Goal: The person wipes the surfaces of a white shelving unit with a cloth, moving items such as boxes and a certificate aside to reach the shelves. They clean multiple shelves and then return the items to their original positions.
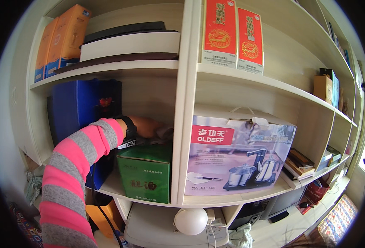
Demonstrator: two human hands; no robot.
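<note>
One arm in a pink and grey striped sleeve reaches up from the lower left into a shelf compartment, a black band at its wrist. Its hand, which looks like my left hand (146, 126), is above a green box (143, 175) with a darker cloth-like thing (165, 134) at its fingers. The fingers are in shadow, so their grip cannot be made out. A dark blue box (77, 102) stands beside the forearm. To the right, past the upright divider, sits a large kettle-set carton (238, 155) with a handle on top. My right hand is out of view.
Orange boxes (67, 40), a white box (129, 45) and red boxes (219, 34) stand on the upper shelf (281, 83). Below are a grey printer (151, 223) with a white round object (191, 221), a monitor (283, 204) and a cloth (241, 237). A black cable hangs by the sleeve.
</note>
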